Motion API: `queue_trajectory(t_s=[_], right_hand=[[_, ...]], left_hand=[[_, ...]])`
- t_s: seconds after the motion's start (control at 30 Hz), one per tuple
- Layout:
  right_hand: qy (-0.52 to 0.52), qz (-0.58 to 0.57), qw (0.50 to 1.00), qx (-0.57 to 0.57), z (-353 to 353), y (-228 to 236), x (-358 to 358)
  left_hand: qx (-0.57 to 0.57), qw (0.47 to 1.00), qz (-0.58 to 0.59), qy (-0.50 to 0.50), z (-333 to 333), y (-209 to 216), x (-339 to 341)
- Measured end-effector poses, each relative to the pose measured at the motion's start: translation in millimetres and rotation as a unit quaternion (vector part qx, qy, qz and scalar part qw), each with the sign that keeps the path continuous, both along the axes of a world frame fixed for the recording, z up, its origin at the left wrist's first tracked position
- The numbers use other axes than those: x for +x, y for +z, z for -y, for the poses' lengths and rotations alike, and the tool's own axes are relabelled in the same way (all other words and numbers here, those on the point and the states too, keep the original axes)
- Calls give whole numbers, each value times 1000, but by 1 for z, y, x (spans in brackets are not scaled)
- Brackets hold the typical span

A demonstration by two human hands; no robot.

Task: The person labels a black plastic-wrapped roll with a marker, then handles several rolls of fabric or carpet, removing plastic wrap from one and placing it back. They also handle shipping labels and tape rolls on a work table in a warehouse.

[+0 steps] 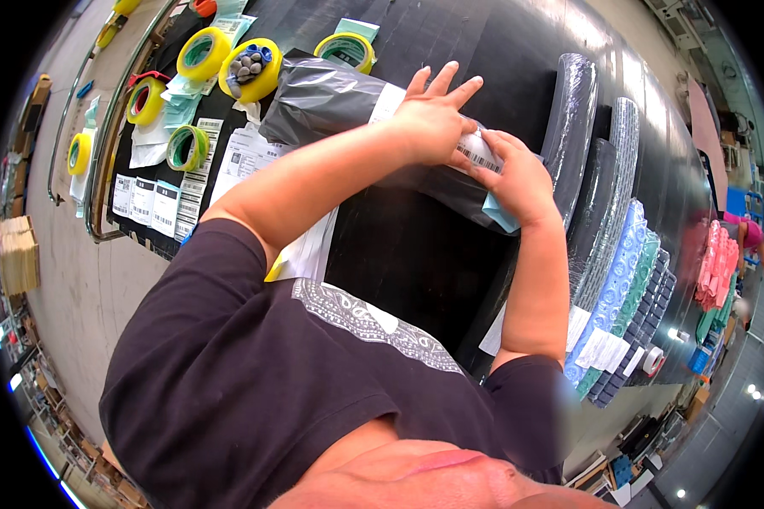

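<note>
Black tabletop (390, 263) spreads beneath my arms, with yellow tape rolls (269, 83) to the left and wrapped rolls (571, 127) to the right. The bag (327, 95) lies across it in front of me, under both hands. My left hand (435, 119) rests there with fingers spread, clasping nothing I can see, close to the label (481, 153). My right hand (518, 180) bends its fingers at the label's other end; whether they pinch or merely press, I cannot tell. I judge the step to be smoothing the label down; the next move seems to call for even pressure along its edges.
</note>
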State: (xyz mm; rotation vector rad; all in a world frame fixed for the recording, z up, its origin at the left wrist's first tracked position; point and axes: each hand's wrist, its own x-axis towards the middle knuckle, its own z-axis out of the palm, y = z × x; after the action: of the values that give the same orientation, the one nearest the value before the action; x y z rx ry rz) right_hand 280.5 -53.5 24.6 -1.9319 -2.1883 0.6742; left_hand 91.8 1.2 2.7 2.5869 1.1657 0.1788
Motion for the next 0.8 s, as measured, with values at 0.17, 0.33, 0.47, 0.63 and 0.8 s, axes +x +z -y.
queue_trajectory(t_s=[0.17, 0.33, 0.47, 0.63, 0.8], right_hand=[[28, 52, 992, -115, -16, 7, -6], [38, 44, 998, 1, -5, -4, 4], [-201, -384, 877, 207, 16, 22, -19], [4, -476, 837, 269, 90, 38, -162], [249, -514, 808, 146, 113, 31, -252]], left_hand=[[-74, 991, -110, -14, -14, 10, -14], [66, 998, 0, -18, -10, -8, -30], [36, 914, 402, 53, 24, 3, -21], [-334, 695, 635, 48, 144, 44, -75], [-70, 686, 668, 281, 200, 27, -130]])
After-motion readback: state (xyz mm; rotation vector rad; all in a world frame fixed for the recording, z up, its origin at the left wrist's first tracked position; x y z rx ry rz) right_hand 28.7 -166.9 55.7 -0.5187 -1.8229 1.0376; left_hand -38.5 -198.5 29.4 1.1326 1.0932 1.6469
